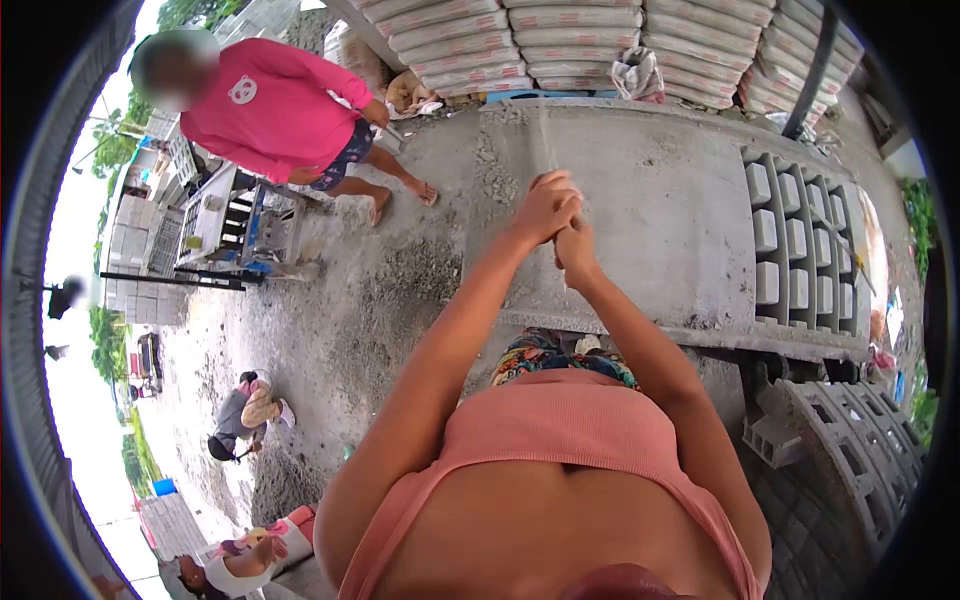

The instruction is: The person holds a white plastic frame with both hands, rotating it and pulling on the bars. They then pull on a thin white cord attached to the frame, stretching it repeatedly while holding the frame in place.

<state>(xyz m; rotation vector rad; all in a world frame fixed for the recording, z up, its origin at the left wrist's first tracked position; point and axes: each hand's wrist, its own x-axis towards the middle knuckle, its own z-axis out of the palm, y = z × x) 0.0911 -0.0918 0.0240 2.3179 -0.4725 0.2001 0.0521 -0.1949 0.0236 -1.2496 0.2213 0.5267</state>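
Note:
Both my hands are brought together above the near left part of a grey, dusty work table [660, 230]. My left hand [548, 208] has its fingers curled and touches my right hand [576, 248], which is also closed, just below and to the right. A thin, pale, blurred shape extends upward from the hands over the table, too smeared to make out. Whatever lies between the fingers is hidden. On the table's right side rests a mould-like grid of grey blocks [797, 240].
Stacked sacks [570, 45] line the table's far side, beside a dark post [815, 75]. A person in a pink top [280, 105] stands at the left. Another person crouches [245, 415] lower left. Hollow blocks [860, 450] stand at the lower right.

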